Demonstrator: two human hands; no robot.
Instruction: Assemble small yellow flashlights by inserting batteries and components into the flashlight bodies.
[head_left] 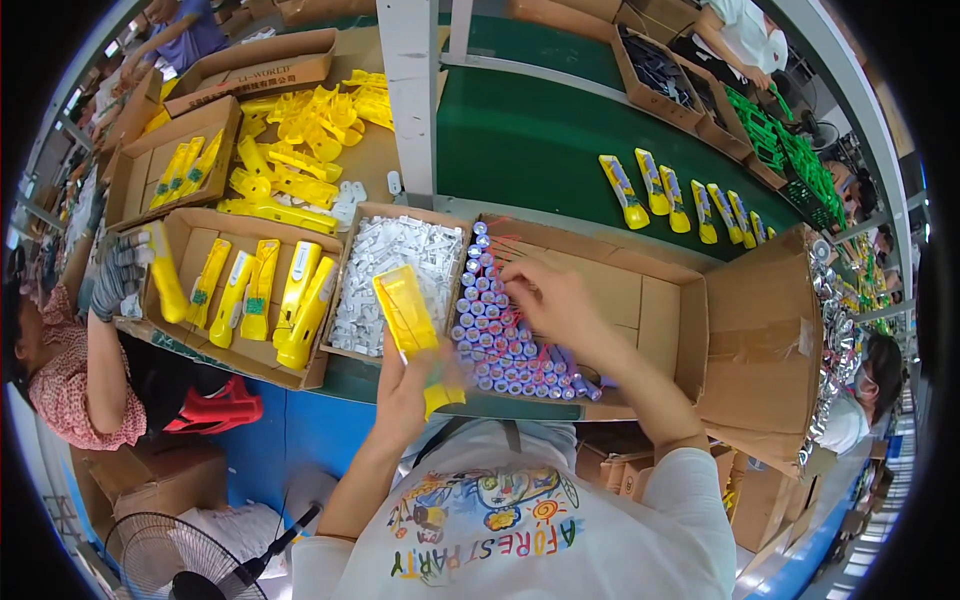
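My left hand (402, 388) is closed around a yellow plastic housing (406, 308), an open shell with a thin wire inside, held tilted in front of me. Its lower end is blurred, and a green patch shows there. Over the battery carton, my right hand (552, 298) has its fingers pinched together by red wires. What they grip, if anything, I cannot make out. Below them, purple-wrapped cylindrical batteries (488, 345) stand packed upright with red wires on top. Left of these, a cardboard box holds small white plastic parts (430, 245), partly behind the housing.
At left, a carton (322, 372) holds several yellow housings; a co-worker's gloved hand (118, 275) grips another. Loose yellow shells (320, 120) lie behind. Beyond a metal post (412, 100), assembled yellow pieces (652, 182) line the green belt (520, 130). A tall carton (755, 350) stands right.
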